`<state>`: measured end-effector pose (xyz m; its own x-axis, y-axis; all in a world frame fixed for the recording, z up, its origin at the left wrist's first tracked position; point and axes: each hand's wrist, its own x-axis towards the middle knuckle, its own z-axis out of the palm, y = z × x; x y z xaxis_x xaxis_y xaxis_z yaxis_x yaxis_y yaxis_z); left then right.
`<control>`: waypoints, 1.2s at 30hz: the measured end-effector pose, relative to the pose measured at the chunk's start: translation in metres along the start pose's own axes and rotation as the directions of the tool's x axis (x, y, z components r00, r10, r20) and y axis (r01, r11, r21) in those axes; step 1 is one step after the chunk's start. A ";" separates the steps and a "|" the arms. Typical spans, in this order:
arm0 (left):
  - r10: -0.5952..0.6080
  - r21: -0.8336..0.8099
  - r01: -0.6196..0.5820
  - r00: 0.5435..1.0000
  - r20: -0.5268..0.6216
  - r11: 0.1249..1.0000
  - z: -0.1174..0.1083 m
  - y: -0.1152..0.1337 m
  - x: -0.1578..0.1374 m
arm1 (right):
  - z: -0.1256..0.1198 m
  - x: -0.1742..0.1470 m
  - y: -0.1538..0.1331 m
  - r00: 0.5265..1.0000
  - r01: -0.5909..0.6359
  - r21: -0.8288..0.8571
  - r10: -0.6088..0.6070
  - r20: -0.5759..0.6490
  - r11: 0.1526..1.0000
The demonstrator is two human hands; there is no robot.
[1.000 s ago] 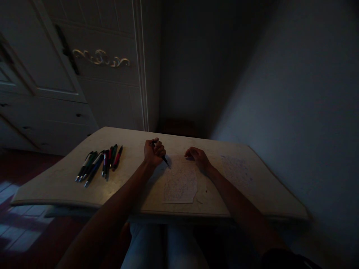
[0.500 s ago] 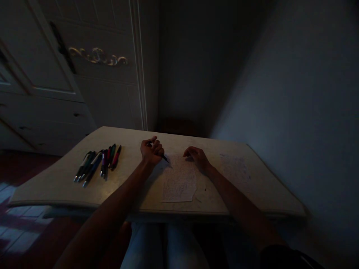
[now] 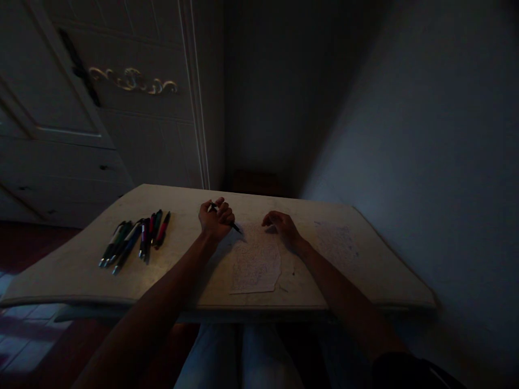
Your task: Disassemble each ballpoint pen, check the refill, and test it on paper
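Observation:
My left hand (image 3: 217, 219) is closed around a dark pen (image 3: 236, 227). The pen's lower end sticks out to the right, angled down toward the upper left of a sheet of paper (image 3: 255, 265) covered with faint marks. In the dim light I cannot tell whether its tip touches the sheet. My right hand (image 3: 281, 226) is loosely curled at the sheet's upper right, fingers bent inward, with no object visible in them. Left of my left hand, several pens (image 3: 127, 240) lie in a loose group, along with a red pen (image 3: 162, 229).
The pale table (image 3: 178, 281) has a rounded front edge, with my legs beneath it. Bluish marks (image 3: 338, 240) show on the right side of the tabletop. A cabinet (image 3: 154, 140) with a gold ornament stands behind at left, and a wall (image 3: 425, 162) rises at right.
The view has turned slightly right, so the whole scene sits a little further left. My left hand still holds the pen, and both hands have barely moved over the paper.

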<state>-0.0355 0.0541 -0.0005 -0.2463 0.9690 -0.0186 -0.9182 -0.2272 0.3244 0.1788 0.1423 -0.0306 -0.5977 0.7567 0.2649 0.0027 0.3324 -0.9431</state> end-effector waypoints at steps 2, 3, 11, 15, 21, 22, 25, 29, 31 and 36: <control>-0.001 0.025 0.002 0.999 -0.035 1.000 0.001 0.000 0.000 | 0.000 0.000 -0.002 1.000 0.003 -0.012 -0.003 -0.003 1.000; 0.008 0.030 -0.006 0.998 -0.059 1.000 0.002 0.000 0.000 | 0.000 0.000 -0.002 1.000 0.010 -0.024 -0.010 -0.001 1.000; 0.008 0.031 -0.007 0.999 -0.044 0.999 0.010 -0.009 -0.001 | 0.004 0.002 -0.004 0.993 0.108 -0.081 -0.104 0.051 0.991; 0.002 0.059 -0.001 1.000 -0.020 0.998 0.011 -0.013 -0.001 | 0.008 0.002 -0.010 0.986 0.154 -0.090 -0.147 0.085 0.984; -0.036 0.188 0.027 0.998 0.044 0.982 0.020 -0.020 -0.007 | 0.015 -0.001 -0.020 0.981 0.194 -0.218 -0.194 0.023 0.956; -0.040 0.227 0.025 0.997 0.062 0.973 0.021 -0.024 -0.008 | 0.017 -0.002 -0.021 0.983 0.185 -0.250 -0.183 0.029 0.951; -0.037 0.344 0.003 0.995 0.093 0.939 0.025 -0.035 -0.011 | 0.025 -0.005 -0.021 0.984 0.180 -0.300 -0.169 0.060 0.937; -0.033 0.398 -0.015 0.993 0.116 0.917 0.025 -0.043 -0.011 | 0.029 -0.006 -0.021 0.987 0.160 -0.270 -0.155 0.040 0.950; 0.000 0.408 -0.060 0.989 0.146 0.911 0.023 -0.041 -0.008 | 0.026 -0.003 -0.020 0.991 0.130 -0.196 -0.133 0.001 0.972; 0.246 0.611 -0.258 0.963 0.106 0.748 0.009 -0.028 0.004 | 0.008 0.007 -0.018 0.988 0.022 0.028 -0.018 -0.151 0.999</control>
<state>-0.0083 0.0652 -0.0009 -0.4302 0.8880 0.1623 -0.4335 -0.3610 0.8257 0.1684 0.1371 -0.0138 -0.4698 0.8270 0.3087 -0.0328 0.3331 -0.9423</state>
